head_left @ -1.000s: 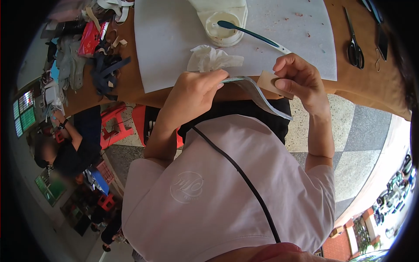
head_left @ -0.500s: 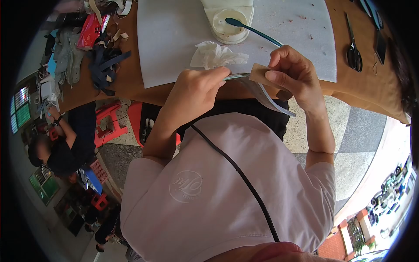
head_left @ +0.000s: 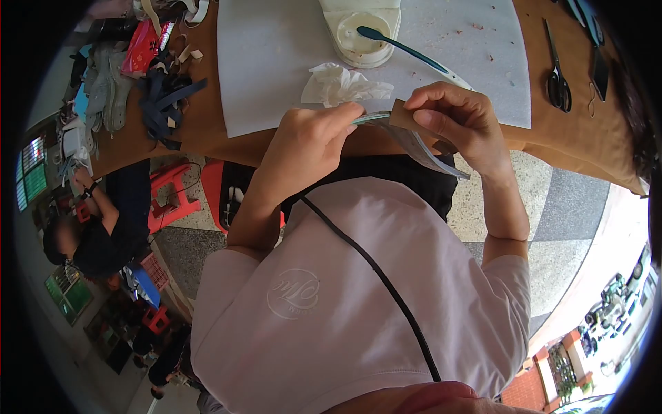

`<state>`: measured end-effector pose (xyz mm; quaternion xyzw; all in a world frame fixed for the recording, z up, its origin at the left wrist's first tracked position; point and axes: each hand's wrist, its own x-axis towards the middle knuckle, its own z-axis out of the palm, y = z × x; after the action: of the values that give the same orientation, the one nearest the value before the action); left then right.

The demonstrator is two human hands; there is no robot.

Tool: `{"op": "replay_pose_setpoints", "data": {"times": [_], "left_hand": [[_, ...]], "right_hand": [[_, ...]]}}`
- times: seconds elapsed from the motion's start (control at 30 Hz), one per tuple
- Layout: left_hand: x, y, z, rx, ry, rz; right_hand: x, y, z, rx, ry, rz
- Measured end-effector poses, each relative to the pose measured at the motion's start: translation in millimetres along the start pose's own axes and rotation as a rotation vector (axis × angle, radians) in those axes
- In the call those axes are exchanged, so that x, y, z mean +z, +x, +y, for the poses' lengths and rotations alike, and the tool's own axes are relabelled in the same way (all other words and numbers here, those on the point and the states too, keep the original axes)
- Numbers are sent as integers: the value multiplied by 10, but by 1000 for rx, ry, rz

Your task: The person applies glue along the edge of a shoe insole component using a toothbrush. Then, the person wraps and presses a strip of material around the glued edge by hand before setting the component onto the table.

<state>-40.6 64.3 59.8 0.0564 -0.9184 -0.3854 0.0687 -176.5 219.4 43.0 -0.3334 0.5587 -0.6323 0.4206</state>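
My left hand pinches one end of a thin, curved, pale grey strip between thumb and fingers. The strip's other end hangs down to the right, below my right hand. That hand is closed on a small, stiff brown paper-like piece, which lies against the strip's upper edge; I cannot tell its exact kind. Just beyond the hands, a crumpled white tissue rests on the white sheet. Behind it stands a white dish-like container, with a teal-and-white toothbrush-like stick leaning in it.
Black scissors lie on the brown tabletop at the right, near other dark tools. Dark fabric strips and a red packet are piled at the left. A red stool and another person are off to the left.
My right hand has shifted slightly left with the brown piece, which is now tilted more steeply. More of the toothbrush-like stick's white end shows. My left hand stays nearly still.
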Motion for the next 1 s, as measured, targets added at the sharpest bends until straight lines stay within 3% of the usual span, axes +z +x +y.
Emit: {"op": "replay_pose_setpoints", "data": {"times": [0.2,0.5,0.63,1.0], "left_hand": [[10,6,-24,12,-12,33],[17,19,-31,24,-8,36],[-3,32,0,4,12,7],[71,37,8,49,54,46]], "right_hand": [[1,-5,1,85,-74,14],[47,33,8,-47,-170,49],[39,43,-45,26,-163,19],[-1,56,-78,68,-467,28]]}}
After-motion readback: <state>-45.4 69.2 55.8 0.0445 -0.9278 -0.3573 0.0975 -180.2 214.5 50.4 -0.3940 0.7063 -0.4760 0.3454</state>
